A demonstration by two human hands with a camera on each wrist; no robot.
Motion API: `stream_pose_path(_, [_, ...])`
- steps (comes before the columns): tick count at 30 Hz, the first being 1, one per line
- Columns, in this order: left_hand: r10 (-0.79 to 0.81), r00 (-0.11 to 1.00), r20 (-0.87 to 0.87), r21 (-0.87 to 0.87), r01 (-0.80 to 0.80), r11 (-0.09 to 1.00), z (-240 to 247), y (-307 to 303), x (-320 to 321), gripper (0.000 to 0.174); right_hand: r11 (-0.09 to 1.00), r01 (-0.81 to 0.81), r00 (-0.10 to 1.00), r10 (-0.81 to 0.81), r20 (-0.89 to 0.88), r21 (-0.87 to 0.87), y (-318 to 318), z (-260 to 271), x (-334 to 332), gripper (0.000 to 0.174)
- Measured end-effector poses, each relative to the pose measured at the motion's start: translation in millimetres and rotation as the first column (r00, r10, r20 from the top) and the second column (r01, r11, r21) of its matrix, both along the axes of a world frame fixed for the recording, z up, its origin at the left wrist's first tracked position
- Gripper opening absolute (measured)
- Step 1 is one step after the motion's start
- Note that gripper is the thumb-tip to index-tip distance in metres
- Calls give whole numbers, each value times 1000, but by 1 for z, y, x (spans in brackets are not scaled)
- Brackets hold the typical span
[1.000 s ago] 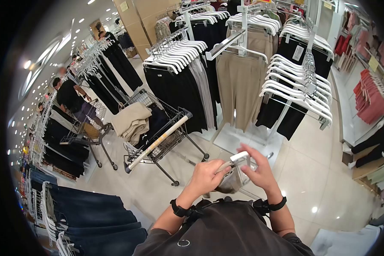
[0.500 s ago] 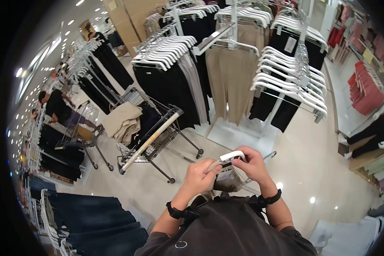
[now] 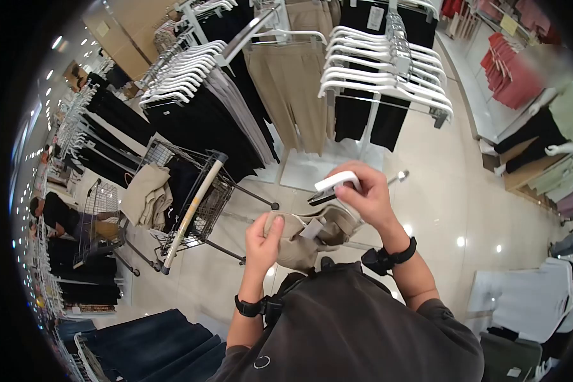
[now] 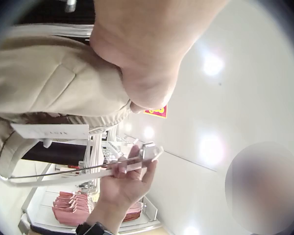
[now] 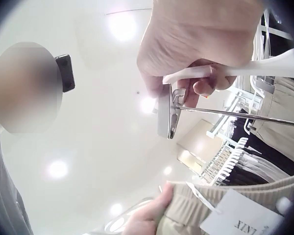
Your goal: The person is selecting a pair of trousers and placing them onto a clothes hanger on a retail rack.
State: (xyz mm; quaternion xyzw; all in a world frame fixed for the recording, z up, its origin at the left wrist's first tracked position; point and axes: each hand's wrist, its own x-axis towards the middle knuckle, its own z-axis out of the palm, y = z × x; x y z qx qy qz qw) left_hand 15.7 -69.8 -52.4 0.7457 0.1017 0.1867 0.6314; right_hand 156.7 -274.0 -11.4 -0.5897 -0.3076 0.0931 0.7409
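My left hand (image 3: 261, 242) pinches one end of the elastic waistband of beige trousers (image 3: 291, 247), thumb on top. A white paper tag (image 5: 242, 215) hangs from that waistband. The right hand (image 3: 368, 194) grips one end of a white hanger (image 3: 335, 183) that has a thin metal bar. In the right wrist view, the clip (image 5: 168, 112) at this end of the hanger has no cloth in it, and the left hand's waistband end lies apart from it. The hanger's far end reaches toward the trousers' other side in the left wrist view.
A shopping cart (image 3: 194, 213) with folded beige trousers (image 3: 148, 197) stands ahead on the left. Racks of hanging trousers (image 3: 290, 95) and white hangers (image 3: 388, 70) are in front. Dark jeans (image 3: 149, 344) hang at the lower left. Another person (image 3: 60, 213) is beside a second cart.
The hands were close together at the hanger's end; now the left hand has drawn the waistband away to the left. The right hand keeps the hanger. The head view has turned right and down.
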Motion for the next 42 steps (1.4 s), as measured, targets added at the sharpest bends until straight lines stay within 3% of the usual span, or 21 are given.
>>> stream_pose_path(2, [1, 1000, 12, -94, 0, 996, 1, -6, 9, 23, 994, -2, 999, 7, -41, 108, 0, 2, 3, 23])
stream_pose_path(5, [-100, 992, -82, 58, 105, 993, -5, -27, 14, 28, 995, -55, 991, 65, 116, -87, 10, 24, -7, 23])
stream_pose_path(7, [-142, 989, -50, 317, 151, 936, -24, -27, 18, 28, 996, -93, 927, 91, 365, -11, 31, 26, -19, 24])
stream_pose_path(8, [-154, 987, -36, 405, 155, 901, -32, -27, 20, 27, 989, -141, 928, 151, 341, -54, 37, 30, -26, 25])
stream_pose_path(10, [-151, 988, -42, 452, 154, 879, -45, -30, 21, 26, 960, -242, 919, 274, 285, -142, 44, 38, -40, 28])
stream_pose_path(12, [-120, 989, -86, 385, 144, 912, -51, -32, 23, 25, 967, -241, 896, 256, 363, -88, 50, 34, -41, 36])
stream_pose_path(14, [-81, 987, -136, 297, 119, 947, -51, -32, 21, 24, 981, -193, 839, 167, 519, -3, 56, 28, -36, 50])
stream_pose_path(17, [-22, 977, -213, 177, 61, 982, -40, -29, 18, 25, 997, 78, 776, -74, 626, 21, 38, 38, -41, 54])
stream_pose_path(20, [-59, 990, -126, 292, 94, 952, -2, -30, 17, 26, 978, 194, 721, -197, 665, 78, 8, 0, -37, 45])
stream_pose_path(22, [-57, 998, -21, 284, 61, 957, 7, -33, 20, 25, 925, 375, 772, -272, 575, -65, -15, -44, -30, 36])
stream_pose_path(23, [-57, 998, 32, 280, 46, 959, 10, -34, 21, 25, 911, 338, 901, -241, 361, -235, -25, -61, -24, 34])
stream_pose_path(24, [-88, 996, -23, 310, 91, 946, 14, -30, 19, 23, 885, 259, 966, -230, 120, -387, -32, -79, -17, 33])
stream_pose_path(27, [-108, 991, -80, 299, 127, 946, 31, -35, 16, 23, 945, 24, 934, -137, -330, -326, -37, -168, -2, 38])
stream_pose_path(30, [-140, 987, -77, 272, 156, 950, 42, -35, 10, 24, 985, -40, 900, -38, -435, -167, -28, -202, -13, 46])
stream_pose_path(35, [-187, 982, 11, 218, 181, 959, 57, -27, 10, 29, 978, -210, 885, 186, -426, -9, -25, -172, -12, 38])
stream_pose_path(39, [-167, 985, 54, 124, 159, 979, 56, -21, 13, 33, 933, -343, 807, 350, -476, 106, -33, -167, -10, 33])
stream_pose_path(42, [-179, 983, 46, 96, 174, 980, 51, -17, 12, 35, 940, -340, 833, 315, -454, 28, -37, -159, -10, 29])
